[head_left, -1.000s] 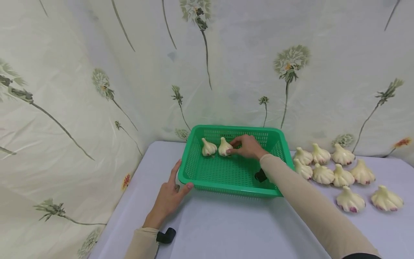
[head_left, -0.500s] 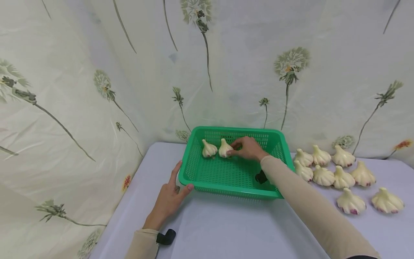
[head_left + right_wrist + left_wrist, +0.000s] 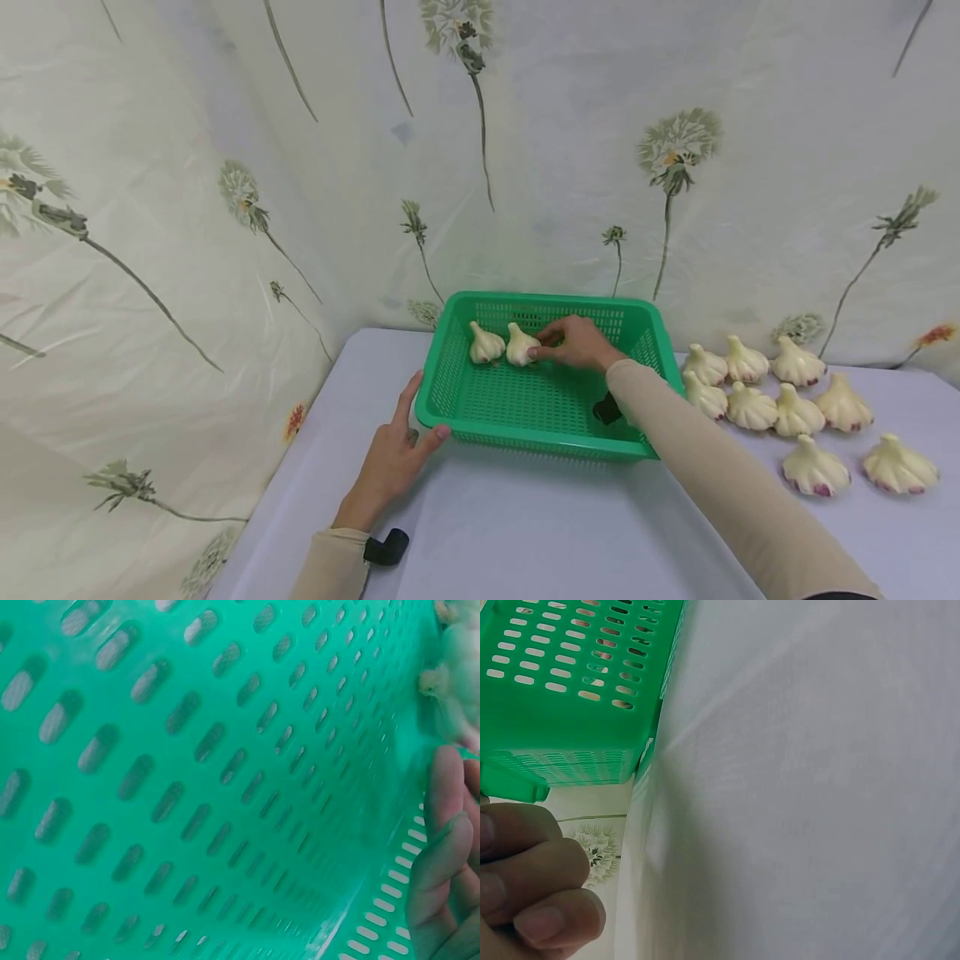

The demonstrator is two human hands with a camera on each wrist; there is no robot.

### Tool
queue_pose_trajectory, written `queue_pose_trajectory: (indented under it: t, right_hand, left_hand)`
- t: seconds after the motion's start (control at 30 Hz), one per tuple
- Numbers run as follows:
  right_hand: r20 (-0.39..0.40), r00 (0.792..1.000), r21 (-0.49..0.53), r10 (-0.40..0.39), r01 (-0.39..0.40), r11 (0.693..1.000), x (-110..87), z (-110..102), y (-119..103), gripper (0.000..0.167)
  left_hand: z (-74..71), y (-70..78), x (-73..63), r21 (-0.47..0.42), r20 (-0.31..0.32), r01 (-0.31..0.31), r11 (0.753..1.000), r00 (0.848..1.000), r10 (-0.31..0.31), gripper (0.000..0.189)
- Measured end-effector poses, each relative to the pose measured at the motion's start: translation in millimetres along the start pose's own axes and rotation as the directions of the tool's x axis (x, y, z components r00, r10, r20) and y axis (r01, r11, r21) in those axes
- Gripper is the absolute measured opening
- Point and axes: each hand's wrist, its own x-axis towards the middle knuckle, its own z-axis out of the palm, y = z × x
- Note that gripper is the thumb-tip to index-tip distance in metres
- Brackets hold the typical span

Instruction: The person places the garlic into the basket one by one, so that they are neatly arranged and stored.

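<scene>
The slotted green basket (image 3: pixel 255 817) fills most of the view. At the right edge, the right hand (image 3: pixel 446 862) touches a pale, partly cropped garlic bulb (image 3: pixel 457 694).

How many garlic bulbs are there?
11: two bulbs in the green basket, one of them held by the right hand; nine bulbs on the table at right, rows of three, four, two. The sleeve may hide more.

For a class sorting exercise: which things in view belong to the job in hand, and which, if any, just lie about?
In the job:
right hand
garlic bulb it touches
green basket
left hand, at its corner
second bulb inside basket
nine bulbs outside, probably

Mere background:
flowered backdrop
pale tabletop
</scene>
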Motion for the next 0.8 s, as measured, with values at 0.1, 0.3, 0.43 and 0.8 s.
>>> queue_pose_trajectory:
  t: [0.1,0.3,0.43,0.8]
  right_hand:
    - [0.005,1.0,0.03,0.019,-0.019,0.999,-1.2,-1.9,-0.5,0.056]
    - [0.015,0.999,0.085,0.035,-0.037,0.996,-2.9,-3.5,-2.4,0.057]
    - [0.02,0.999,0.142,0.037,-0.04,0.989,-7.2,-7.1,-9.0,0.056]
    - [0.142,0.988,0.431,0.053,-0.11,0.896,-35.9,-42.8,-19.1,0.064]
  left_hand:
    - [-0.3,1.3,0.0,-0.006,-0.001,-0.001,1.0,1.0,0.001,0.089]
    - [0.1,3.1,0.2,0.003,0.001,0.01,1.0,1.0,-0.01,0.089]
    - [1.5,1.8,0.9,0.008,0.003,0.012,1.0,1.0,-0.012,0.09]
    - [0.8,1.5,0.3,0.008,0.006,0.011,1.0,1.0,-0.011,0.089]
